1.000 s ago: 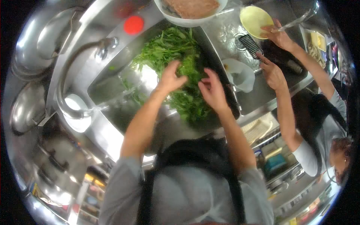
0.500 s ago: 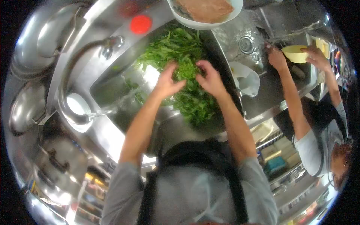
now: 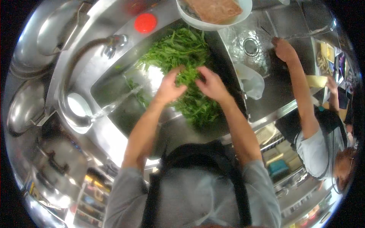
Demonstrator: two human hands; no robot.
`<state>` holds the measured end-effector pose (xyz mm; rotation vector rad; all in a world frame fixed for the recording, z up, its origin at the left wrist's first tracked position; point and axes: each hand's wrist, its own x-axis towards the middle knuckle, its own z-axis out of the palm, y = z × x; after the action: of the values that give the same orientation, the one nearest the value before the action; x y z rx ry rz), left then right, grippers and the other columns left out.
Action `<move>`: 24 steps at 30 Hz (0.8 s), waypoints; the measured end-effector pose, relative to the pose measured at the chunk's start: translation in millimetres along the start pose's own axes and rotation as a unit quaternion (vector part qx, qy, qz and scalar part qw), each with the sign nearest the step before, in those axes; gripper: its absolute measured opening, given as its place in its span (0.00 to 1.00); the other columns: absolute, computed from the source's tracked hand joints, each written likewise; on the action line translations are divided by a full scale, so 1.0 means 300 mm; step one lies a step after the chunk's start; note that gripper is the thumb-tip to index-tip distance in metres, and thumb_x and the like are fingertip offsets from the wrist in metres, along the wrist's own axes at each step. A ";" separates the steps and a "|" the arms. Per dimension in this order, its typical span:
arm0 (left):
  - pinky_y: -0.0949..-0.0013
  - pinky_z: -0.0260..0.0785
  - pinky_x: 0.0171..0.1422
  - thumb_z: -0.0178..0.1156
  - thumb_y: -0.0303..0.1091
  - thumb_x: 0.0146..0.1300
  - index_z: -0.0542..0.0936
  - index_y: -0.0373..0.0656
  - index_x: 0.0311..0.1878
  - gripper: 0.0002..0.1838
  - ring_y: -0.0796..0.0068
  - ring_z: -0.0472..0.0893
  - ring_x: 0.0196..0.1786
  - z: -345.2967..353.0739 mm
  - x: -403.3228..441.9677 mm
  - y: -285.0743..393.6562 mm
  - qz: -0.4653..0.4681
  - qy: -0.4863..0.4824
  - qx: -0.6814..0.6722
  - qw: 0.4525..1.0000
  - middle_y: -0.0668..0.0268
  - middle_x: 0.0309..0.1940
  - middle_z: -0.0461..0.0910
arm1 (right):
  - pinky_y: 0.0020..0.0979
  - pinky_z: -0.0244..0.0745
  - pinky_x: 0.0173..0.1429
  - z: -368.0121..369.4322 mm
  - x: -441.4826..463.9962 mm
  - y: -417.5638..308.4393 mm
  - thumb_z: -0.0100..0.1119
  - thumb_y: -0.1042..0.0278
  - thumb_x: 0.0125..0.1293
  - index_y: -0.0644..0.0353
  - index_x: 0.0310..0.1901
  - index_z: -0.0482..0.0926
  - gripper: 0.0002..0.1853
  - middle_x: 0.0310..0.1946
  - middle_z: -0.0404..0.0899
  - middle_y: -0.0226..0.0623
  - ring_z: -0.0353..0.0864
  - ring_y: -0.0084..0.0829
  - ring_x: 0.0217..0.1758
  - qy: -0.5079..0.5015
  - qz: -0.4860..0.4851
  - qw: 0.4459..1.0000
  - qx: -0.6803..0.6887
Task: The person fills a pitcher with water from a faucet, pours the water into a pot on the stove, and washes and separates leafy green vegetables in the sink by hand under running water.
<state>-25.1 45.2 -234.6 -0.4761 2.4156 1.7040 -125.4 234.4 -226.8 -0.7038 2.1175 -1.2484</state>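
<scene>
A large heap of leafy greens (image 3: 178, 47) lies in the metal sink (image 3: 114, 85) in front of me, long leaves spread from its back to its near right side. My left hand (image 3: 170, 87) and my right hand (image 3: 213, 84) face each other at the middle of the heap. Between them is a small bunch of the greens, and the fingers of both hands are curled into it; some fingertips are hidden by leaves. On the left, water runs from the curved tap (image 3: 74, 64) into the sink, with a few loose leaves near the stream.
Behind the sink stand a red round object (image 3: 145, 23) and a white bowl (image 3: 186, 17) holding a brown slab. A translucent white container (image 3: 253, 83) sits in the right-hand basin. A co-worker's hand (image 3: 285, 50) reaches in there; their other hand holds a yellow container (image 3: 316, 81).
My hands have come slightly closer together around the greens. The co-worker's yellow container has moved out of the basin toward its near right edge. The tap's stream now reaches further across.
</scene>
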 end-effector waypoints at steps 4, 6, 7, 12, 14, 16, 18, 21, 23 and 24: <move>0.65 0.75 0.60 0.67 0.24 0.57 0.69 0.30 0.64 0.31 0.67 0.81 0.55 -0.012 -0.010 -0.013 -0.125 0.092 -0.197 0.968 0.56 0.53 0.81 | 0.43 0.78 0.56 0.033 0.012 -0.001 0.63 0.72 0.61 0.60 0.54 0.76 0.18 0.49 0.81 0.50 0.81 0.52 0.52 0.055 -0.023 0.998 -0.016; 0.64 0.74 0.62 0.67 0.23 0.58 0.69 0.30 0.65 0.31 0.66 0.80 0.56 0.004 -0.009 -0.027 -0.108 0.097 -0.220 0.965 0.55 0.54 0.81 | 0.43 0.78 0.54 0.048 0.024 -0.007 0.63 0.70 0.62 0.60 0.53 0.76 0.18 0.47 0.82 0.50 0.82 0.52 0.50 0.069 -0.020 0.997 -0.016; 0.63 0.73 0.63 0.67 0.23 0.58 0.69 0.30 0.65 0.31 0.65 0.80 0.57 0.015 -0.009 -0.031 -0.092 0.103 -0.243 0.960 0.54 0.54 0.80 | 0.43 0.79 0.52 0.051 0.028 -0.009 0.64 0.69 0.62 0.59 0.53 0.76 0.17 0.45 0.82 0.49 0.83 0.52 0.48 0.083 -0.017 0.996 -0.016; 0.65 0.74 0.59 0.69 0.25 0.59 0.70 0.32 0.61 0.28 0.70 0.81 0.55 0.030 0.020 -0.036 0.034 0.155 0.104 0.982 0.59 0.56 0.79 | 0.43 0.79 0.48 0.041 0.057 -0.029 0.64 0.67 0.62 0.59 0.51 0.77 0.17 0.40 0.83 0.50 0.84 0.52 0.44 0.041 0.066 0.997 -0.001; 0.65 0.74 0.60 0.70 0.28 0.60 0.74 0.33 0.59 0.25 0.70 0.81 0.53 0.013 0.023 -0.036 0.035 0.149 0.069 0.986 0.59 0.53 0.81 | 0.43 0.79 0.47 0.036 0.061 -0.027 0.64 0.66 0.61 0.59 0.50 0.77 0.17 0.39 0.83 0.50 0.84 0.52 0.43 0.044 0.042 0.998 -0.005; 0.60 0.75 0.59 0.73 0.39 0.55 0.75 0.34 0.57 0.30 0.59 0.82 0.52 -0.016 0.027 -0.013 -0.032 0.184 -0.094 0.978 0.55 0.50 0.82 | 0.40 0.79 0.49 0.021 0.068 -0.012 0.63 0.65 0.63 0.60 0.51 0.77 0.16 0.43 0.83 0.50 0.85 0.49 0.45 0.049 0.098 0.994 -0.019; 0.55 0.77 0.58 0.77 0.49 0.50 0.75 0.35 0.56 0.36 0.49 0.83 0.50 -0.048 0.017 -0.060 -0.100 0.215 -0.250 0.939 0.52 0.47 0.83 | 0.37 0.78 0.52 0.052 0.057 0.127 0.64 0.65 0.64 0.62 0.53 0.77 0.18 0.45 0.83 0.49 0.84 0.43 0.48 0.104 0.099 0.990 -0.009; 0.68 0.75 0.59 0.74 0.30 0.57 0.79 0.34 0.54 0.22 0.70 0.84 0.49 -0.073 0.010 -0.175 -0.192 0.212 -0.102 0.953 0.60 0.48 0.85 | 0.34 0.75 0.57 0.056 0.043 0.168 0.64 0.63 0.65 0.65 0.56 0.77 0.21 0.50 0.83 0.46 0.82 0.36 0.54 0.123 0.111 0.986 0.017; 0.68 0.75 0.59 0.74 0.29 0.56 0.79 0.34 0.54 0.23 0.71 0.84 0.49 -0.085 0.027 -0.046 -0.148 0.194 -0.132 0.961 0.60 0.48 0.85 | 0.33 0.73 0.61 0.022 0.033 0.105 0.65 0.62 0.66 0.65 0.57 0.76 0.22 0.54 0.81 0.46 0.80 0.36 0.58 0.070 0.124 0.990 0.022; 0.69 0.75 0.59 0.75 0.28 0.55 0.78 0.34 0.55 0.24 0.71 0.84 0.50 -0.086 0.033 -0.009 -0.102 0.175 -0.163 0.966 0.59 0.48 0.85 | 0.33 0.73 0.61 -0.001 0.028 0.067 0.65 0.62 0.66 0.65 0.57 0.76 0.22 0.54 0.81 0.46 0.80 0.36 0.58 0.071 0.123 0.990 0.021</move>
<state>-31.8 18.5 -230.9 -1.1157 2.1923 2.0725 -134.3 237.3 -246.4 -0.3307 2.2065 -1.2313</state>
